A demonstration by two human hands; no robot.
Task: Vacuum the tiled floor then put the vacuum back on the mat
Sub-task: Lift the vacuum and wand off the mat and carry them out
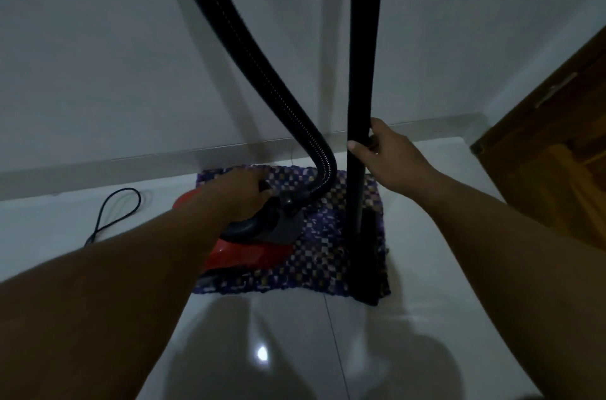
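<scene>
A white wall point(98, 55) meets the glossy tiled floor point(328, 350), where a purple checked mat point(328, 235) lies close to the skirting with a wooden door point(557, 153) off to the right. The red vacuum point(249, 252) sits on the mat's left part, its ribbed hose point(262, 71) arching upward, and the black wand point(362, 71) stands upright on the mat's right edge. The left hand point(242, 193) is closed around the vacuum's carry handle, the right hand point(387, 153) is wrapped around the wand, and a black cord point(114, 216) loops on the floor at left.

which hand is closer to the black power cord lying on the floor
Left. The left hand grips the red vacuum's handle just right of the cord; the right hand holds the upright wand, farther right.
</scene>
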